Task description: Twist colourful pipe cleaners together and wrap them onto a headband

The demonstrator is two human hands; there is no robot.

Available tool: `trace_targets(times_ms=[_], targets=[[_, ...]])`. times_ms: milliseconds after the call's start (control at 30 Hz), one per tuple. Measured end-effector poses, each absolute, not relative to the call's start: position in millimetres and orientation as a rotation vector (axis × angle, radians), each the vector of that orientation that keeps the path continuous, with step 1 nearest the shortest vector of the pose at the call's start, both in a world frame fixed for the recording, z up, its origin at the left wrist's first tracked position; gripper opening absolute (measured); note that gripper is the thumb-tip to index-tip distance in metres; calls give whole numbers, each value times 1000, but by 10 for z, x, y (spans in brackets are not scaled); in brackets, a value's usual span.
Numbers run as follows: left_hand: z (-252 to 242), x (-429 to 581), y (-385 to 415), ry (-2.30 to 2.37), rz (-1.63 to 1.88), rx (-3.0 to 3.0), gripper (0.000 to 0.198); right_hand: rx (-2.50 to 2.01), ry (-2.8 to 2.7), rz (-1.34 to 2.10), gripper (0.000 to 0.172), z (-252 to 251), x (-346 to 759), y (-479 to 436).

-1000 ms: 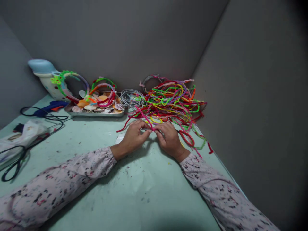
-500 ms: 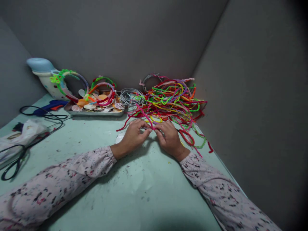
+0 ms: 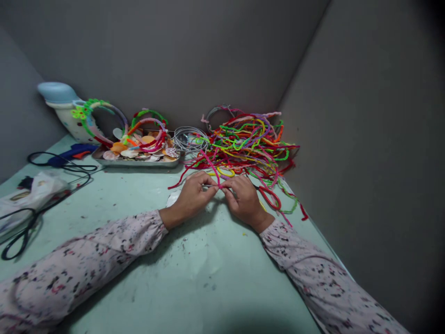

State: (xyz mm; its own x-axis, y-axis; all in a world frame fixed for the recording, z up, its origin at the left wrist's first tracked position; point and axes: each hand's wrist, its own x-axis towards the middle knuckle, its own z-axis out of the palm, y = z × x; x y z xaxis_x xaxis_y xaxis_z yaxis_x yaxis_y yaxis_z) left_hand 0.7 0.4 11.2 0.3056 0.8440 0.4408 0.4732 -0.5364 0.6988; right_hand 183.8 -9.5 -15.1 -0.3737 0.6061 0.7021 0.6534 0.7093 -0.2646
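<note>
Above the pale-green tabletop, both hands pinch a fuzzy pink strand near a curly tangle.

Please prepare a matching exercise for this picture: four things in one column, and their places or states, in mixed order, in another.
1. Pink pipe cleaner
2. Metal tray
3. Red loop
4. Pale container

A. Filled with shells
B. Has a light-blue top
C. At the fingertips of the left hand and right hand
D. On the table, just right of the right hand

Pairs: 1-C, 2-A, 3-D, 4-B
</note>
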Motion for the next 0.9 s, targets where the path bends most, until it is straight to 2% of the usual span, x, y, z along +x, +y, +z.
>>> trace_targets(times_ms=[400, 900], targets=[[101, 18, 10, 1171, 1153, 2143, 8, -962, -2053, -49, 11, -126, 1826, -106], [116, 21, 6, 1191, 1167, 2152, 20, -929, -2112, -96, 10, -107, 1811, -124]])
